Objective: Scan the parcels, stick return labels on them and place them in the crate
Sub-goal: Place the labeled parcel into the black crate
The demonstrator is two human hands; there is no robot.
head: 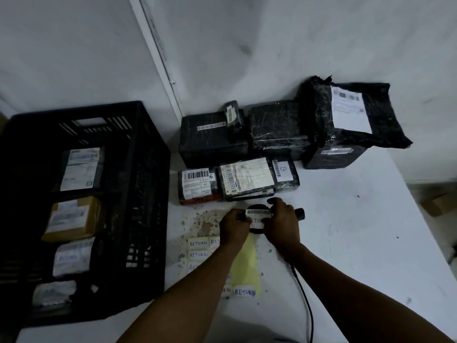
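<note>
A small round black parcel (257,211) with a barcode strip lies on the white table (346,231) between my hands. My left hand (233,225) grips its left side. My right hand (280,225) holds its right side, thumb on a white RETURN label (256,222) lying across the parcel. The black scanner (300,214) pokes out behind my right hand; its cable (305,298) trails toward me. A yellow sheet (247,266) of RETURN labels lies below the parcel. The black crate (146,194) at left holds several labelled parcels.
Several black-wrapped parcels (212,137) with barcodes are stacked at the back against the wall, a large black bag (356,115) on top at right. Three smaller parcels (247,178) lie in front of them. The table's right edge drops to a floor with a cardboard box (437,204).
</note>
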